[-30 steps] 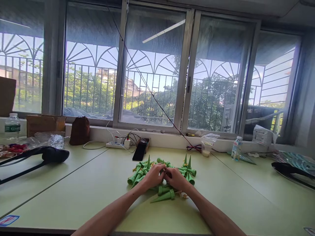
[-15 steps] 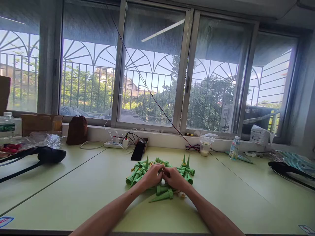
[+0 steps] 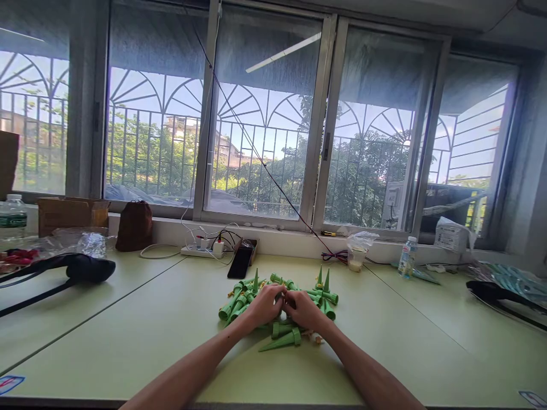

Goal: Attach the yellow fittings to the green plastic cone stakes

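My left hand (image 3: 268, 303) and my right hand (image 3: 299, 307) meet over the middle of the table, fingers curled in and fingertips nearly touching. Whatever they pinch between them is hidden by the fingers. Around them lies a pile of green plastic cone-shaped spikes (image 3: 234, 307), several on their sides and a few pointing up, like the green spike (image 3: 326, 281) to the right. Closest to me, below the hands, rests a single green pointed spike (image 3: 280, 340) with a wide collar. Small yellowish pieces (image 3: 318, 340) sit beside it, under my right wrist.
Behind the pile are a black phone (image 3: 240, 262), a power strip (image 3: 200, 250) with cables and a plastic cup (image 3: 355, 259). A bottle (image 3: 407, 257) stands to the right. Black straps (image 3: 89, 269) lie left, near a brown bag (image 3: 134, 226) and a cardboard box (image 3: 72, 216).
My hands stay at the same place with only slight finger movement. The pile of green spikes looks unchanged.
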Demonstrator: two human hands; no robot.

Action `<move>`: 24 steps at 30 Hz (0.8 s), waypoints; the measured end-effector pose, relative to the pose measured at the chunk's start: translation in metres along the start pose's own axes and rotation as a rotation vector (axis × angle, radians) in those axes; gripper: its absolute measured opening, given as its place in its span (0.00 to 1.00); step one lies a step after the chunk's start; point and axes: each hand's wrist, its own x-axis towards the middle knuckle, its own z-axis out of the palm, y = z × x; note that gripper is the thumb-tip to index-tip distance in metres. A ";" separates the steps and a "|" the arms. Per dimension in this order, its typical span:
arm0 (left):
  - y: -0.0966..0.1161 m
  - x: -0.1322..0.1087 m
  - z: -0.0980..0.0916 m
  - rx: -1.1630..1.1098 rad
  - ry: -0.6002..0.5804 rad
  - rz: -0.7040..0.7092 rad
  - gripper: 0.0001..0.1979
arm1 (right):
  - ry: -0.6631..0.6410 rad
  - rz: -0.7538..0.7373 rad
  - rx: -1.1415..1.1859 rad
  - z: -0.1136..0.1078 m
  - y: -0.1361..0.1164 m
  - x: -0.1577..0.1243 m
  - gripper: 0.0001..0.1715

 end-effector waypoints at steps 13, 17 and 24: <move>0.001 -0.001 0.000 0.020 0.005 0.005 0.09 | -0.020 0.028 0.039 0.000 -0.001 0.001 0.07; 0.002 -0.001 -0.001 0.022 -0.003 0.009 0.09 | -0.023 0.032 0.047 -0.001 -0.002 0.000 0.06; 0.002 0.000 -0.002 0.036 -0.001 0.010 0.09 | -0.018 0.017 0.033 0.000 0.000 0.000 0.06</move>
